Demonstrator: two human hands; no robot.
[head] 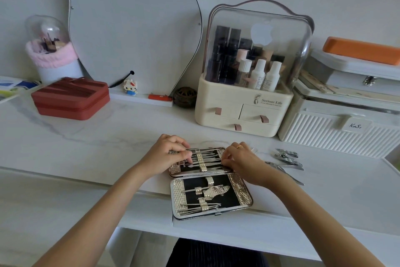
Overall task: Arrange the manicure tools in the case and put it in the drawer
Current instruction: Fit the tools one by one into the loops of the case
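A silver manicure case (242,188) lies open on the white table in front of me, black-lined, with several thin metal tools under its straps in both halves. My left hand (166,154) rests on the left end of the far half, its fingers curled onto the tool ends. My right hand (240,160), with a gold ring, pinches a thin tool (211,164) at the right end of that half. Loose nail clippers (287,155) and nippers (285,169) lie on the table to the right of the case.
A cream cosmetics organiser (240,113) with three small drawers stands behind the case. A white ribbed box (337,134) sits at the right, a red zip case (71,97) at the left, and a mirror leans on the wall.
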